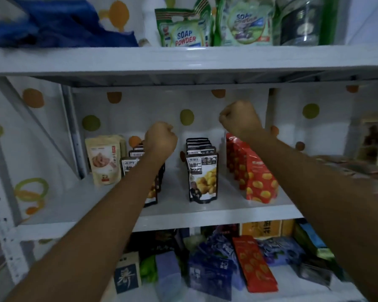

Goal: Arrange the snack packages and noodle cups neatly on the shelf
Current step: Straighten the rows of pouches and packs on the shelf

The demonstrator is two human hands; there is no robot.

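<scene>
Shelf point(205, 211): white, dotted backing | left hand point(160, 139): fisted, empty, above left black packs point(132, 162) | right hand point(240, 118): fisted, empty, above red packs point(256, 182) near right edge | centre black packs point(202, 177), beige pack point(104, 160) at left edge: upright rows.

Bare shelf point(175, 188) gaps between pouch rows point(202, 171)
</scene>
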